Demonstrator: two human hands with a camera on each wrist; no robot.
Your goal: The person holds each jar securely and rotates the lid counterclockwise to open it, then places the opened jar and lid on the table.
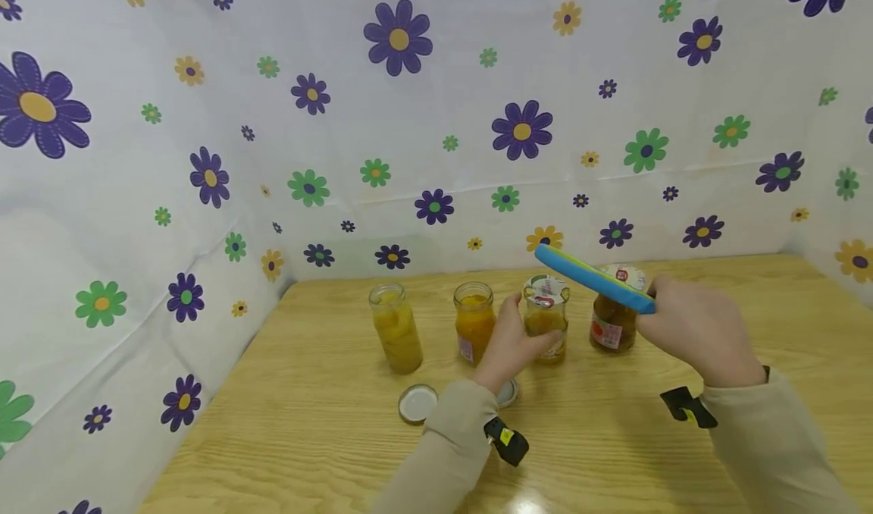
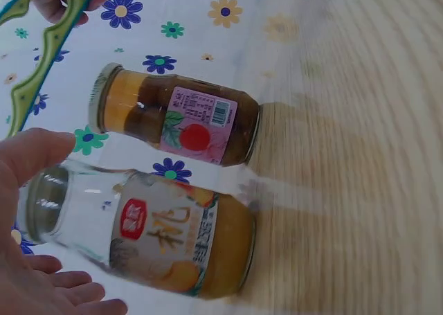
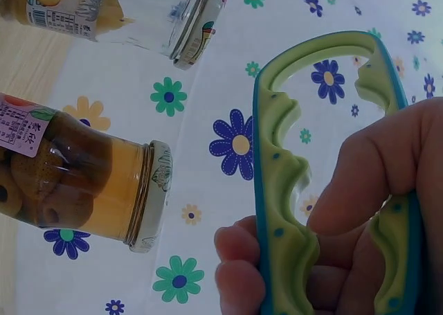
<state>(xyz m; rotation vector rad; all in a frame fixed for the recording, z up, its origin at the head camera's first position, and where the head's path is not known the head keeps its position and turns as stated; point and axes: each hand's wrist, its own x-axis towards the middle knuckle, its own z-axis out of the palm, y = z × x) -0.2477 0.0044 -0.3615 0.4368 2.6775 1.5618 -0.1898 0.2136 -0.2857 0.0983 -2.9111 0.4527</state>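
My right hand (image 1: 696, 328) holds a blue and green jar opener (image 3: 280, 183) with wavy inner edges, raised above the table near the rightmost jar. That lidded jar (image 2: 180, 118) holds dark round fruit and bears a pink label. My left hand (image 1: 514, 340) is at a lidded glass jar of peaches (image 2: 173, 232), thumb and fingers spread on either side of its upper part. Whether the fingers touch the glass cannot be made out. Left of this hand stand a lidless jar of orange fruit (image 1: 475, 317) and a taller lidless jar of yellow fruit (image 1: 397, 328).
Two loose lids lie on the wooden table (image 1: 327, 423): one white-lined lid (image 1: 418, 404) in front of the yellow-fruit jar, another lid (image 1: 508, 393) partly hidden by the left wrist. A flower-printed cloth (image 1: 450, 104) hangs behind the table and along its sides.
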